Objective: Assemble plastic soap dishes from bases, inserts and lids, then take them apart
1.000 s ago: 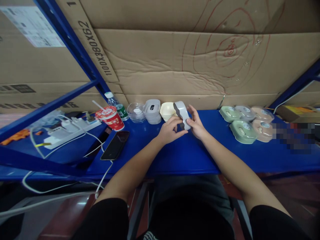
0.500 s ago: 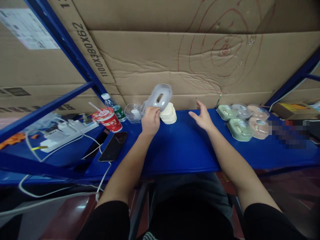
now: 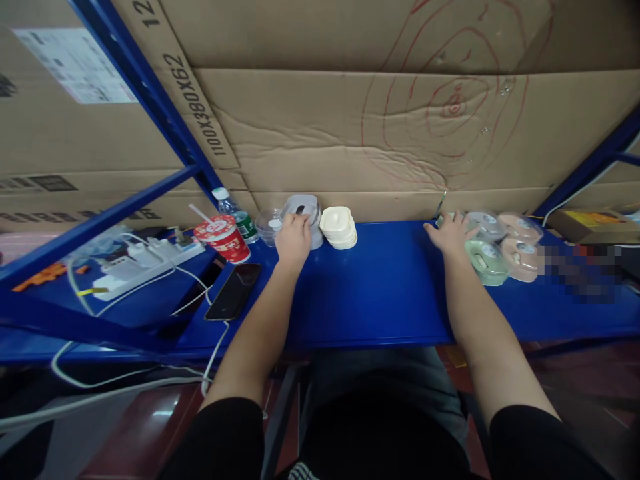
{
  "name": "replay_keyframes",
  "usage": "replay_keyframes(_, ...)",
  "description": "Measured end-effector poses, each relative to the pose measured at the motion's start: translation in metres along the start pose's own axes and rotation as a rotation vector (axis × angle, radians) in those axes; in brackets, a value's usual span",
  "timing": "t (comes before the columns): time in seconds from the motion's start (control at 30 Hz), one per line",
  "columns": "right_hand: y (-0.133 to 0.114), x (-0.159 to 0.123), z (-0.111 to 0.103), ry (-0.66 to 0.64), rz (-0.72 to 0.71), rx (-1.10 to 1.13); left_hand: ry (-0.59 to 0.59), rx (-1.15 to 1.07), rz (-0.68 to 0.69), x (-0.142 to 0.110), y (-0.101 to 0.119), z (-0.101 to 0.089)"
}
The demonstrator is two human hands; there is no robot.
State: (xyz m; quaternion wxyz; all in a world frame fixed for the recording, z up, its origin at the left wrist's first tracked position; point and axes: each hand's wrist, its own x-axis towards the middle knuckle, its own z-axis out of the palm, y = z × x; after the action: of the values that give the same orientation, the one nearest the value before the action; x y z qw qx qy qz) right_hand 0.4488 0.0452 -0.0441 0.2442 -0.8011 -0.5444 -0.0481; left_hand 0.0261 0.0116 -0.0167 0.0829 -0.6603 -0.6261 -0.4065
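Note:
My left hand (image 3: 294,239) is closed at the near edge of a grey plastic piece (image 3: 309,205) with a slot in its top, which sits on the grey pieces at the table's back left. Right beside it stands a stack of cream-coloured shallow dishes (image 3: 339,227). A clear plastic container (image 3: 267,227) lies to the left, partly behind my left hand. My right hand (image 3: 449,235) spreads its fingers over the leftmost lidded box in a cluster, largely hiding it. Near that hand are a green box (image 3: 489,263), a grey box (image 3: 486,225) and pinkish boxes (image 3: 520,259).
A red paper cup (image 3: 223,239) with a straw, a water bottle (image 3: 239,217) and a phone (image 3: 233,291) are on the left. Further left lies a power strip (image 3: 150,267) with cables. Cardboard (image 3: 310,133) backs the blue table (image 3: 370,293); a cardboard box (image 3: 590,227) sits far right.
My left hand has lowered the grey piece from the air beside the cream dishes onto the grey pieces at left. My right hand has moved right, over the lidded boxes.

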Motion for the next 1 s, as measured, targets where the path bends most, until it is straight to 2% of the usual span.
replay_keyframes(0.1, -0.004, -0.005, 0.004, -0.073, 0.016, -0.062, -0.029, -0.019, -0.007, -0.001, 0.000, 0.001)
replay_keyframes(0.17, -0.012, -0.010, 0.007, -0.093, -0.027, -0.103, -0.035, -0.040, -0.006, -0.001, 0.000, 0.002)
replay_keyframes(0.27, -0.030, -0.020, 0.006, -0.050, -0.126, -0.103, -0.018, -0.079, 0.019, -0.001, 0.000, 0.004)
replay_keyframes(0.43, -0.054, -0.034, -0.002, 0.005, -0.308, 0.058, 0.010, -0.155, 0.051, 0.002, -0.003, 0.007)
replay_keyframes(0.53, -0.057, -0.038, -0.003, -0.031, -0.331, 0.098, 0.043, -0.214, 0.053, 0.003, -0.005, 0.007)
replay_keyframes(0.67, -0.053, -0.039, 0.000, -0.116, -0.281, 0.052, 0.045, -0.270, 0.019, 0.002, -0.001, 0.007)
replay_keyframes(0.73, -0.051, -0.039, 0.002, -0.163, -0.306, 0.033, 0.042, -0.290, 0.005, 0.000, 0.003, 0.008)
replay_keyframes(0.8, -0.053, -0.039, 0.003, -0.186, -0.388, 0.061, 0.046, -0.315, 0.007, -0.002, 0.008, 0.008)
replay_keyframes(0.9, -0.060, -0.040, 0.005, -0.183, -0.557, 0.248, 0.047, -0.349, 0.036, -0.008, 0.018, 0.006)
replay_keyframes(1.0, -0.068, -0.046, 0.004, -0.216, -0.705, 0.429, -0.010, -0.367, 0.143, -0.015, 0.029, 0.003)
